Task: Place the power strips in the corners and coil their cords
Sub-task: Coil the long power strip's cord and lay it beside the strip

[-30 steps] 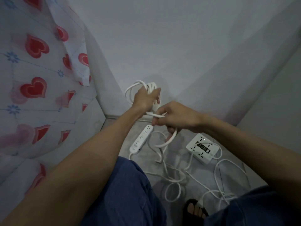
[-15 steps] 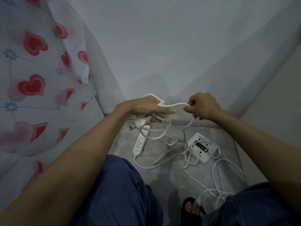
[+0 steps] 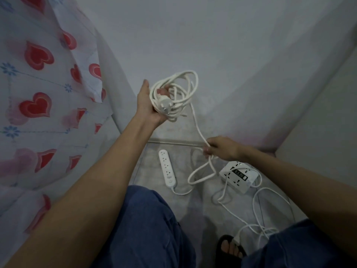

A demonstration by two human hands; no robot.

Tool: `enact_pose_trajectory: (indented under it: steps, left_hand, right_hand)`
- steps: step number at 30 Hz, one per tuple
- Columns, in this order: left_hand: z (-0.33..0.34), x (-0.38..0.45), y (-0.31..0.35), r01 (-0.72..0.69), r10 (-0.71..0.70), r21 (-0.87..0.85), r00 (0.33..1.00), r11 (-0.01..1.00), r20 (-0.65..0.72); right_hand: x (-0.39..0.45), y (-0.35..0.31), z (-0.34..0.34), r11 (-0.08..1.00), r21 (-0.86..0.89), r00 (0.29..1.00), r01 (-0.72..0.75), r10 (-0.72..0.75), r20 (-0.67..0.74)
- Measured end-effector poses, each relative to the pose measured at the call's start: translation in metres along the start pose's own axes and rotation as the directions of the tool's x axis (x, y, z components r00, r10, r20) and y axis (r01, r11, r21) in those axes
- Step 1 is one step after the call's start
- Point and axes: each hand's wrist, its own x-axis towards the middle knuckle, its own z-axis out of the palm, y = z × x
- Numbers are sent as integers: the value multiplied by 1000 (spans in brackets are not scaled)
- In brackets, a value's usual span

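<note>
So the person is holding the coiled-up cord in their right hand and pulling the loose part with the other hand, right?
Not quite. The head view shows the coiled cord, with its plug, sitting in the left hand. It is the right hand that grips the loose part of the cord lower down, above the long power strip on the floor.

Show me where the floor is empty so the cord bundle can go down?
Bare floor lies between the wall's base and the long power strip, under the left hand holding the coil. Right of that strip is crowded: the square power strip and loose cord.
</note>
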Motion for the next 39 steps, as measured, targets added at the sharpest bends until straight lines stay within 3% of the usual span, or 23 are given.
enact_pose_trajectory:
  steps: [4, 7, 8, 10, 13, 14, 16, 18, 20, 21, 24, 28, 31, 32, 33, 35, 37, 39]
  left_hand:
    - [-15, 15, -8, -117, 128, 77, 977, 990, -168]
    - [-22, 30, -14, -162, 183, 87, 913, 983, -366]
    - [-22, 30, -18, -150, 211, 178, 890, 973, -403]
    - [-23, 30, -25, -141, 259, 290, 868, 947, -424]
    - [-27, 30, -37, -132, 268, 360, 895, 923, -358]
    - [-29, 25, -39, -118, 299, 458, 890, 881, -344]
    - [-33, 20, -42, -122, 390, 676, 884, 727, -260]
    - [-37, 10, -44, -157, 428, 860, 901, 486, -77]
    - [-41, -2, -42, -212, 313, 945, 941, 249, 128]
    - [-41, -7, -41, -225, 214, 957, 959, 181, 185]
    - [-44, -10, -39, -234, 17, 970, 972, -58, 236]
    - [-35, -12, -37, -109, -88, 994, 990, -3, 108]
    - [-30, -14, -34, -127, -234, 982, 959, 142, 158]
    - [-29, -15, -33, -125, -257, 983, 954, 137, 157]
    - [-29, -15, -34, -143, -251, 984, 954, 106, 166]
    - [-31, -16, -33, -191, -198, 980, 964, -52, 178]
    - [-38, -15, -30, -166, -95, 951, 985, -262, 145]
    - [-48, -14, -25, -92, 60, 881, 989, -463, 135]
  right_hand:
    - [-2, -19, -8, 998, -55, 998, 41, -44, -48]
    - [-13, -45, -12, 974, -188, 991, 122, -111, 70]
    - [-18, -55, -12, 971, -191, 987, 145, -128, 101]
    - [-26, -72, -13, 968, -186, 981, 167, -145, 125]
    - [-32, -85, -19, 966, -137, 972, 220, -205, 117]
    - [-33, -88, -21, 967, -93, 968, 238, -227, 110]
    - [-35, -89, -27, 970, 44, 967, 239, -242, 82]
    - [-34, -85, -33, 945, 238, 970, 223, -240, 45]
    - [-32, -80, -41, 873, 444, 976, 201, -219, -12]
    - [-30, -77, -44, 824, 534, 979, 190, -201, -39]
    - [-26, -66, -50, 705, 691, 984, 160, -168, -57]
    - [-20, -51, -53, 483, 873, 998, 64, -37, -53]
    - [-16, -37, -57, 339, 940, 998, 43, 36, -59]
    - [-15, -33, -57, 328, 943, 997, 53, 40, -70]
    - [-14, -28, -57, 351, 934, 995, 64, 47, -86]
    - [-14, -20, -55, 519, 854, 989, 45, 99, -113]
    - [-16, -12, -55, 693, 721, 986, -29, 136, -91]
    - [-16, -6, -56, 753, 655, 995, -63, 96, -14]
